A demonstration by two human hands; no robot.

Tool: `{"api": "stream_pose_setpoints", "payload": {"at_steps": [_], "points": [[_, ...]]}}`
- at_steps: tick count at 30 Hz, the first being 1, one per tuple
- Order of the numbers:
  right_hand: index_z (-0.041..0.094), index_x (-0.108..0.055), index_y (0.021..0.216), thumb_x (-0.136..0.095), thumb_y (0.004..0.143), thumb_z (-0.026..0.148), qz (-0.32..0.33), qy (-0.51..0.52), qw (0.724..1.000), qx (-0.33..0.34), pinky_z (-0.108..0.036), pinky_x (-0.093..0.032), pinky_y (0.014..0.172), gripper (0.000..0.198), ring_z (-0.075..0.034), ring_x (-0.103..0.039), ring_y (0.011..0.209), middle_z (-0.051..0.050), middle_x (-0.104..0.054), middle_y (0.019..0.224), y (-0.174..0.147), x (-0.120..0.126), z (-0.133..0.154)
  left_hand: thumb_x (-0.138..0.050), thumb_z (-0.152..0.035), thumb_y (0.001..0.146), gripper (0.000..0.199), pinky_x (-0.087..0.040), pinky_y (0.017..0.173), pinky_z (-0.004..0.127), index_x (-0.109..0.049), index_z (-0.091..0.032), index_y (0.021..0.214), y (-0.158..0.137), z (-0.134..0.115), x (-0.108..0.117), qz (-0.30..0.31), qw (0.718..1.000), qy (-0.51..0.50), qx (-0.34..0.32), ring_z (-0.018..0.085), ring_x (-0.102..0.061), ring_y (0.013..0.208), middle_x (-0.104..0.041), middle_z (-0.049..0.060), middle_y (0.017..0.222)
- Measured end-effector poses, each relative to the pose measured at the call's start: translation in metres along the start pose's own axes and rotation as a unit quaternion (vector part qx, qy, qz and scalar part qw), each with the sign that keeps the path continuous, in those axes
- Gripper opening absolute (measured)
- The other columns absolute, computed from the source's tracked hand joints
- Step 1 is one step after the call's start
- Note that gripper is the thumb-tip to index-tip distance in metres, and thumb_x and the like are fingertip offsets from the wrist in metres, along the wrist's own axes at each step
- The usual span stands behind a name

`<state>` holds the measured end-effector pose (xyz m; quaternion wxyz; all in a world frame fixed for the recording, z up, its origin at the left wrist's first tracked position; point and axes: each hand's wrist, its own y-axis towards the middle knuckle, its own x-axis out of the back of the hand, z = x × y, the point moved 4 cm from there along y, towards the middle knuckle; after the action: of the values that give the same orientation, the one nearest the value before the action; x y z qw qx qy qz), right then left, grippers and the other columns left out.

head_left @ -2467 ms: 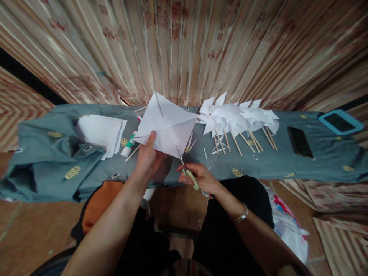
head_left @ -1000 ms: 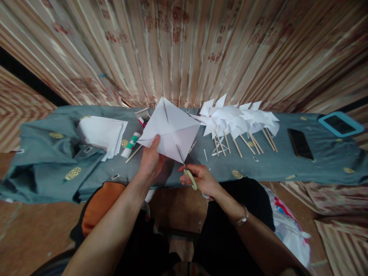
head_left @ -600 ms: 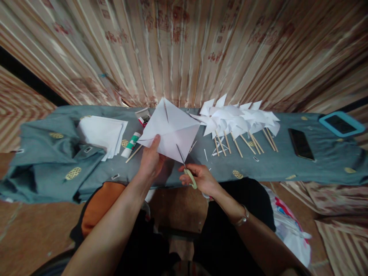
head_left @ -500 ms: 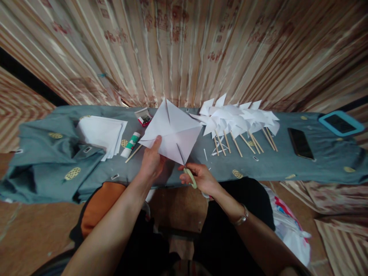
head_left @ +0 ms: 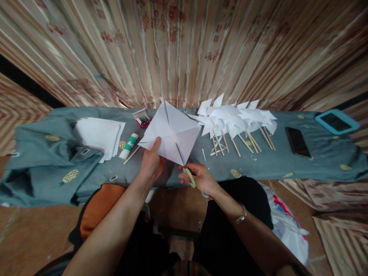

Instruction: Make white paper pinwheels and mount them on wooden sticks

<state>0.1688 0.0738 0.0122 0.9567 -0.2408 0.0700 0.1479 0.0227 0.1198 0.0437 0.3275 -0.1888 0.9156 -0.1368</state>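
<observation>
A square white sheet of paper (head_left: 175,132), creased across and slit in from its corners, is held in front of me above the table. My left hand (head_left: 152,159) pinches its lower left edge, thumb on top and the other fingers underneath. Looped through the pale green handles of the scissors (head_left: 189,177) are the fingers of my right hand (head_left: 199,178). One dark blade lies over the paper near its bottom corner, pointing up and to the left toward the middle; the other blade is hidden beneath the sheet.
Several white paper pinwheels on sticks (head_left: 238,119) lie right of the paper. To the left are a glue stick (head_left: 129,146), a red box of small pins (head_left: 142,118) and stacked paper (head_left: 99,134). A phone (head_left: 298,142) and a blue-framed tablet (head_left: 337,121) rest far right.
The view has shifted slightly, so the table items sit a little further left. Both hands, the paper and the scissors keep nearly the same pose.
</observation>
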Motion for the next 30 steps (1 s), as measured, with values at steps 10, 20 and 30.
{"api": "stream_pose_setpoints", "payload": {"at_steps": [10, 20, 30], "points": [[0.016, -0.069, 0.081, -0.086, 0.051, 0.047, 0.009, -0.015, 1.0, 0.018, -0.021, -0.04, 0.048, 0.046, -0.008, -0.055, 0.049, 0.004, -0.063, 0.057, 0.0017, 0.0, -0.0005, -0.054, -0.017, 0.092, 0.02, -0.055, 0.068, 0.022, -0.068, -0.02, 0.106, -0.0019, 0.003, 0.0, -0.002, 1.0, 0.004, 0.018, 0.012, -0.067, 0.068, -0.073, 0.001, 0.09], [0.016, -0.069, 0.082, -0.088, 0.05, 0.045, 0.0, -0.01, 1.0, 0.018, -0.021, -0.041, 0.049, 0.047, -0.009, -0.056, 0.05, 0.004, -0.064, 0.057, 0.001, -0.0012, 0.0015, -0.054, -0.017, 0.091, 0.02, -0.055, 0.072, 0.023, -0.066, -0.017, 0.107, -0.0024, 0.0035, -0.0004, 0.011, 1.0, 0.003, 0.017, 0.012, -0.068, 0.072, -0.074, 0.003, 0.092], [0.016, -0.07, 0.079, -0.081, 0.06, 0.051, 0.005, -0.059, 0.997, 0.05, -0.022, -0.041, 0.05, 0.042, -0.009, -0.054, 0.051, 0.001, -0.064, 0.057, 0.0001, 0.0021, 0.0018, -0.059, -0.02, 0.089, 0.018, -0.055, 0.064, 0.022, -0.067, -0.021, 0.106, -0.0043, 0.0081, 0.0003, 0.023, 0.999, 0.009, 0.026, 0.012, -0.067, 0.067, -0.073, 0.001, 0.086]]}}
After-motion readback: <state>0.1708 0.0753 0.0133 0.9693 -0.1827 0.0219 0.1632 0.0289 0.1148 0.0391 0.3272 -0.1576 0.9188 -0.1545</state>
